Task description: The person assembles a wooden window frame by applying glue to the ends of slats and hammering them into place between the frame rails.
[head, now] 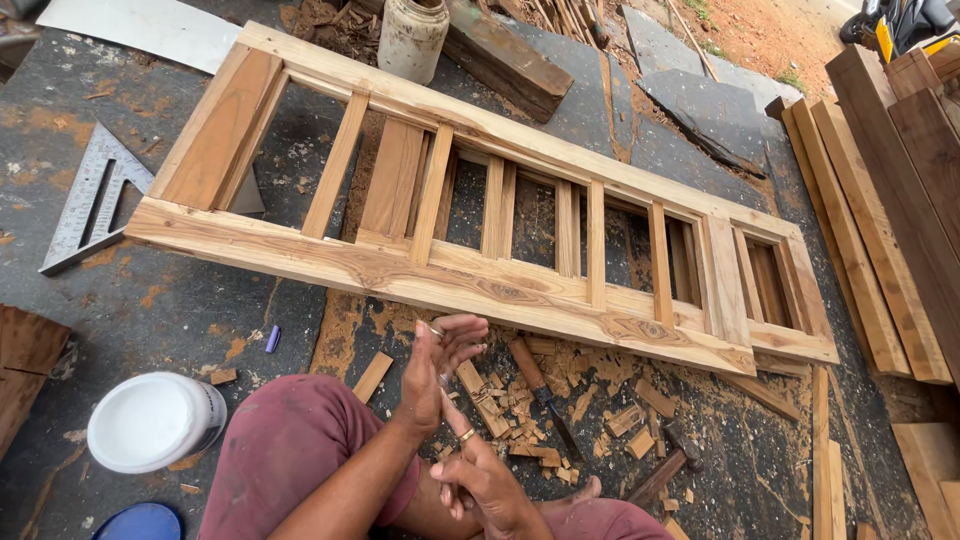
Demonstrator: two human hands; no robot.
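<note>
— Pale brown wood everywhere: what lies before the person?

— A long, slatted, light wooden frame (480,230) flat on the dark floor (150,300), rails and uprights joined, well beyond the hands.

— And the hands?

— Left hand (435,370) raised with its grip released, fingers spread; right hand (485,485) touches its wrist, empty too, as if rubbing something off.

— Tools?

— A wooden-handled chisel (540,385) lies untouched among offcuts (600,400); a white plastic tub (155,420) sits by the knee.

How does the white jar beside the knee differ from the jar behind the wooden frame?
The white jar lies near the person, clean and bright, with a smooth white lid on top; the other jar stands beyond the wooden frame, stained brownish and dirty, its top cut off by the picture edge. Both are round and pale.
</note>
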